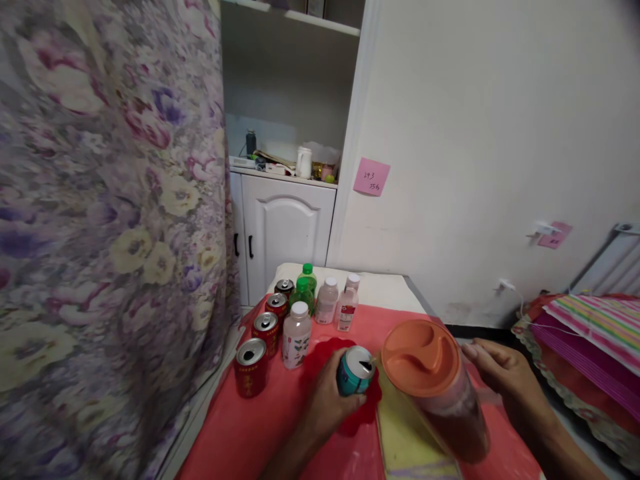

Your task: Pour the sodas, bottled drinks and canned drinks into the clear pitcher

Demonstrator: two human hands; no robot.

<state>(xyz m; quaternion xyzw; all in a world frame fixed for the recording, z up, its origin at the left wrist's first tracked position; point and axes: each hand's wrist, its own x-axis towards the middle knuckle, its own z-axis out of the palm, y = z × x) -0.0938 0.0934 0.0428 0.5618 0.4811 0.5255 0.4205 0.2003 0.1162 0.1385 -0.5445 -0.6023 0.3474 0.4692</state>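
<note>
My left hand (pixel 327 387) is wrapped around a teal drink can (pixel 356 375) with an open tab hole, holding it over a red scalloped mat (pixel 367 410). At the right, my right hand (pixel 500 367) grips a clear plastic pitcher (pixel 457 417) by its far side; the handle itself is mostly hidden. The pitcher has an orange lid (pixel 423 357) and reddish-brown liquid inside. It leans left toward the can, and a thin stream seems to run from its lid edge to the can top. Below the pitcher lies a yellow cloth (pixel 407 433).
Several red cans (pixel 251 373) line the table's left edge. Beside them are a white-capped bottle (pixel 297 337), two green-capped bottles (pixel 302 299) and two more white-capped bottles (pixel 327 303). A floral curtain (pixel 115 233) hangs left; a white cabinet (pixel 287 233) stands behind.
</note>
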